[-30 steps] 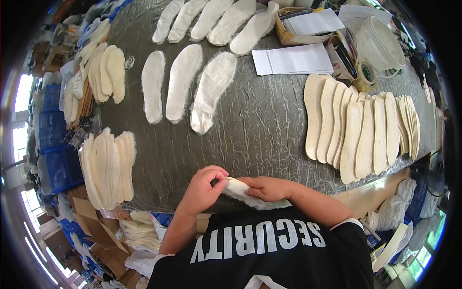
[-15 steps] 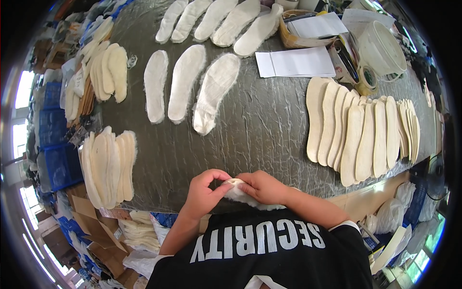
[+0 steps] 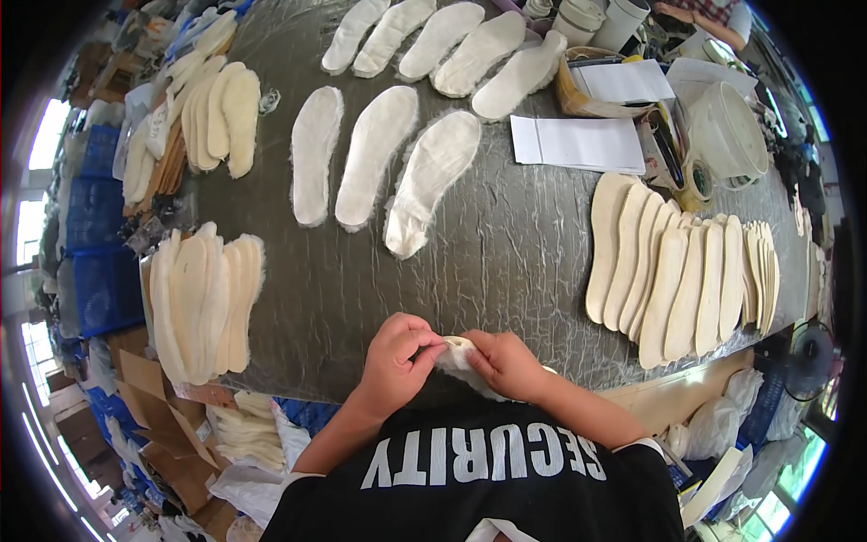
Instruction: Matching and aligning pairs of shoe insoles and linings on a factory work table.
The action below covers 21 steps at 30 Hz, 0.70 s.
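Close to my body, at the table's near edge, a white fluffy insole point(image 3: 459, 362) is in my hands. My right hand point(image 3: 508, 364) wraps round it, with the thumb on its top side. At its tip, my left hand point(image 3: 398, 356) has thumb and forefinger pinched together on the edge. Part of the insole is hidden behind my right hand. Farther up the table lie three separate white insoles, the nearest one point(image 3: 432, 181) wrinkled at its lower end. Beyond them is a slanting row of several more white insoles point(image 3: 442, 42).
Overlapping cream insoles point(image 3: 673, 280) spread along the right side; other stacks point(image 3: 206, 303) stand at the left edge. White paper point(image 3: 578, 144), a basket point(image 3: 569, 90), a tape roll point(image 3: 695, 178) and a white bucket point(image 3: 728, 135) sit at the back right. Another person's arm point(image 3: 713, 27) shows beyond.
The view has shifted, so the table's things sit slightly lower and to the right. My left fingers have drawn to the insole's edge, and the other person's arm has come into view.
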Tool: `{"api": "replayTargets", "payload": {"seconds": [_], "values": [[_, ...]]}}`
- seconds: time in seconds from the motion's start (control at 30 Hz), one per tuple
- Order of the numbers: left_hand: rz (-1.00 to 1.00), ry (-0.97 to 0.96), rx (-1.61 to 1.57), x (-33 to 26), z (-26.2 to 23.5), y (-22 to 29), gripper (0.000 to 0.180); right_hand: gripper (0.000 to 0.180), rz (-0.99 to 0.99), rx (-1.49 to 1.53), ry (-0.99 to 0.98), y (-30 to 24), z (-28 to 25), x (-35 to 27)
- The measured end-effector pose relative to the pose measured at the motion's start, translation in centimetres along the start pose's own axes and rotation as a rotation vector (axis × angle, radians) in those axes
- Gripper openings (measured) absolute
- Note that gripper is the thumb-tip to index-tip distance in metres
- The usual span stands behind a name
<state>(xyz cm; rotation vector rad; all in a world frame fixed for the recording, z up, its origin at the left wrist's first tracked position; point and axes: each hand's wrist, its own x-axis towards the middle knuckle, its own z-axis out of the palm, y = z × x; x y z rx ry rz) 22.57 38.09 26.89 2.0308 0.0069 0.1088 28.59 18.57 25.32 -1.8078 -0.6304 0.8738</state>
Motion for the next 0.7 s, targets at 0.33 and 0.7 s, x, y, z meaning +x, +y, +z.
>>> {"api": "replayTargets", "payload": {"seconds": [0.33, 0.7], "values": [[0.269, -0.011, 0.211, 1.0, 0.1, -1.0, 0.017, 0.018, 0.052, -0.084, 0.123, -0.1, 1.2, 0.1], [-0.125, -0.234, -0.196, 1.2, -0.8, -2.0, 0.01, 0.022, 0.113, -0.059, 0.094, -0.1, 1.4, 0.0]]}}
